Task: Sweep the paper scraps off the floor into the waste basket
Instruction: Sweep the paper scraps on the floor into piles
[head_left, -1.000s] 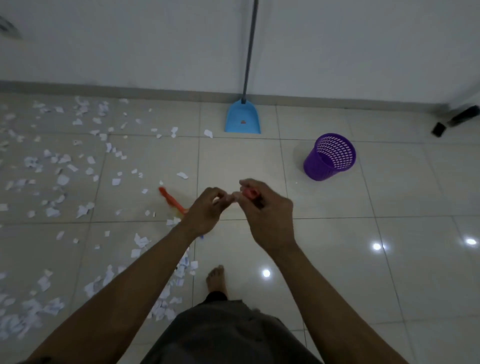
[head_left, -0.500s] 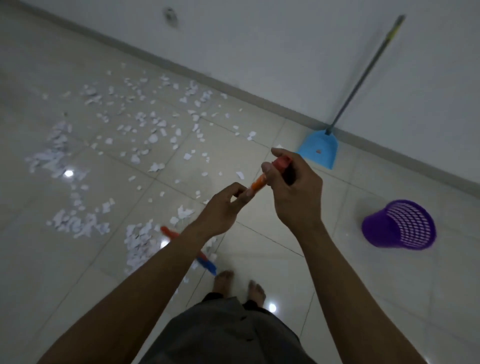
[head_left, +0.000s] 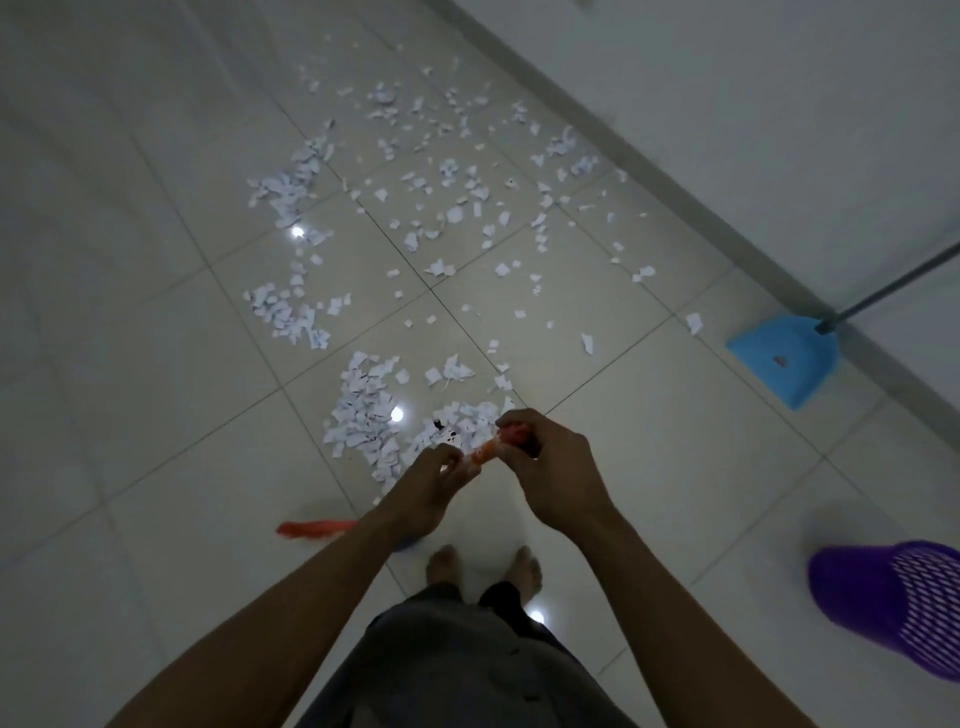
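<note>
Floor (head_left: 156, 364): white torn paper scraps (head_left: 363, 415); left hand (head_left: 431, 483), right hand (head_left: 556, 473) pinch orange handle (head_left: 488, 449).

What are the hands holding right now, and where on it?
Both hold the orange broom handle at its top end: the right hand grips the tip, and the left hand pinches it just below.

- No text, label, brand, number or sign can be read anywhere in the view.
- Paper scraps (head_left: 358, 415) on the floor (head_left: 156, 426): a few near the heap in front of the feet carry dark marks, too small and blurred to read.
- Blue dustpan (head_left: 763, 358): a small reddish mark sits on its pan, too blurred to tell whether it is a label.
</note>
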